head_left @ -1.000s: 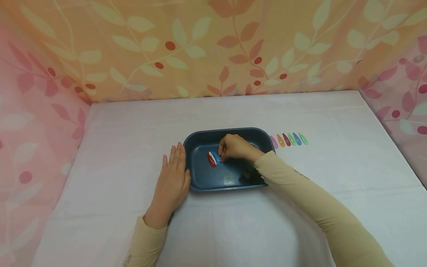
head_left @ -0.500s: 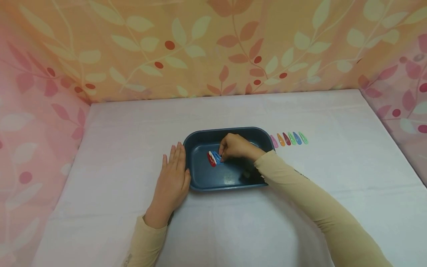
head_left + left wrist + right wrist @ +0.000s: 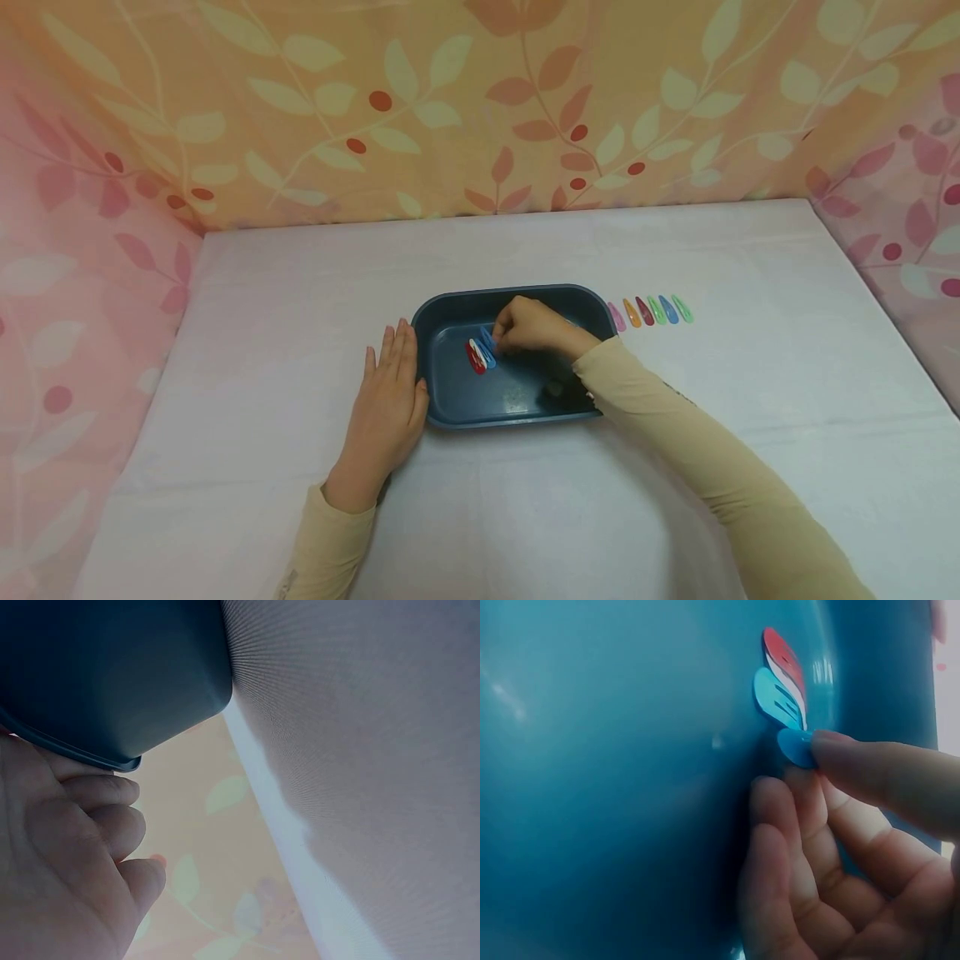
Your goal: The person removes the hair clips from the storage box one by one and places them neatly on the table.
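Note:
A dark blue tray (image 3: 465,404) sits mid-table. My left hand (image 3: 386,408) lies along its left end, fingers straight; in the left wrist view the fingers touch the rim from outside. Inside the tray, my right hand (image 3: 531,325) pinches a blue hair clip (image 3: 795,748) between thumb and finger, the other fingers curled below. Just beyond that clip, on the tray floor, a red hair clip (image 3: 780,651), a white hair clip (image 3: 787,682) and another blue hair clip (image 3: 775,699) lie side by side, overlapping in the right wrist view.
Right of the tray, several hair clips stand in a slanting row on the white cloth (image 3: 750,350): pink (image 3: 617,317), orange (image 3: 632,313), dark red (image 3: 644,312), green, blue and green. A flowered curtain (image 3: 480,108) rises behind the table.
The pinched blue clip has shifted slightly toward the tray's far side, showing more separately from the other blue clip. The left hand stays in place against the tray.

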`<control>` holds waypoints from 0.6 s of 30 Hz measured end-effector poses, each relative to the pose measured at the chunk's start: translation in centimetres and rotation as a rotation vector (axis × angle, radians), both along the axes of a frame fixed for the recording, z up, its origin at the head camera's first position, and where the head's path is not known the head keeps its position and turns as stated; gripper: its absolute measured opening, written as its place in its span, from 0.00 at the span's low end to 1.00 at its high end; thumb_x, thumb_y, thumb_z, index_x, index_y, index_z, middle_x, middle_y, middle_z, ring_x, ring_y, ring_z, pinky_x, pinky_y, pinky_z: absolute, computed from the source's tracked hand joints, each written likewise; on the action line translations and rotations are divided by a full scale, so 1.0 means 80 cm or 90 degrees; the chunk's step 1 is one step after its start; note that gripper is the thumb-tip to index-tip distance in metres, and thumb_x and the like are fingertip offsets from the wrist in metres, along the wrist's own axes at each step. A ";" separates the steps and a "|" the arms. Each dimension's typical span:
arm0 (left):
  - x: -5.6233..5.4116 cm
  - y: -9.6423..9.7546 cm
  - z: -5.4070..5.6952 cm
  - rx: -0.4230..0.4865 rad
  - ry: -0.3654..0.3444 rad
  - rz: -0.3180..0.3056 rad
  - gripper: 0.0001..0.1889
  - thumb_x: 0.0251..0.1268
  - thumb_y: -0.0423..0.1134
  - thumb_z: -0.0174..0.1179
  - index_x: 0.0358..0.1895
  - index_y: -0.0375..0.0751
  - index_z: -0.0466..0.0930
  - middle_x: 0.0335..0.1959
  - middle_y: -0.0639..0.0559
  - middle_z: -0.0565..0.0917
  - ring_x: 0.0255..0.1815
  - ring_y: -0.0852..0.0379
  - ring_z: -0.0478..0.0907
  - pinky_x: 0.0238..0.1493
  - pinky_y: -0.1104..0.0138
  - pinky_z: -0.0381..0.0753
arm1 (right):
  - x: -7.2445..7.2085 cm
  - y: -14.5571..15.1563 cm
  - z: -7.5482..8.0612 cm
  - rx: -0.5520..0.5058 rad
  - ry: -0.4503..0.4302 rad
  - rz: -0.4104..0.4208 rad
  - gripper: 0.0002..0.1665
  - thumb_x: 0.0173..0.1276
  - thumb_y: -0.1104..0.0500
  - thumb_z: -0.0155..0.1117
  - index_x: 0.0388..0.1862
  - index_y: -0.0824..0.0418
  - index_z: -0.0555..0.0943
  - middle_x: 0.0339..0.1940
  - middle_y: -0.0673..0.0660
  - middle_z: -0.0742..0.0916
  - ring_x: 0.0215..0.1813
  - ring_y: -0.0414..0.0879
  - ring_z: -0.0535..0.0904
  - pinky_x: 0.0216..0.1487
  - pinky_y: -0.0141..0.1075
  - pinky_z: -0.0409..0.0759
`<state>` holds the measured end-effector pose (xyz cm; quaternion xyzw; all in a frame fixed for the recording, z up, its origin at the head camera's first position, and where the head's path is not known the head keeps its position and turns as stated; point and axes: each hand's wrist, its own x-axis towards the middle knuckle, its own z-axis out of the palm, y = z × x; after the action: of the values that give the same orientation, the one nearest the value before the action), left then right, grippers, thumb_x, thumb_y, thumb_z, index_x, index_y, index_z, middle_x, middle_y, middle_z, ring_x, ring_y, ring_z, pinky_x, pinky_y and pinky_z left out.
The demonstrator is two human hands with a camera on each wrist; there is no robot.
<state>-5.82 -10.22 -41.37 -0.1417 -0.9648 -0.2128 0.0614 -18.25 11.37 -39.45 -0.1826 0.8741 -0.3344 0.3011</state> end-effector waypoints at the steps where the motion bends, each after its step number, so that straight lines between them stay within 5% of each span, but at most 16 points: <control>1: 0.000 0.000 0.000 0.001 -0.002 0.000 0.33 0.67 0.37 0.44 0.71 0.25 0.48 0.74 0.37 0.49 0.75 0.42 0.43 0.70 0.46 0.42 | 0.000 0.000 0.000 -0.002 -0.002 -0.002 0.02 0.56 0.66 0.66 0.28 0.65 0.84 0.20 0.51 0.82 0.24 0.40 0.75 0.27 0.31 0.74; 18: -0.001 0.000 -0.002 0.004 0.005 -0.002 0.33 0.66 0.36 0.44 0.71 0.25 0.48 0.74 0.37 0.50 0.74 0.41 0.44 0.70 0.46 0.42 | -0.003 0.003 0.004 -0.050 -0.043 -0.025 0.03 0.57 0.69 0.64 0.30 0.68 0.82 0.23 0.55 0.86 0.25 0.43 0.82 0.29 0.34 0.80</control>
<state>-5.86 -10.25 -41.54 -0.1440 -0.9637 -0.2153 0.0653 -18.49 11.62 -39.11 -0.1658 0.8532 -0.3803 0.3162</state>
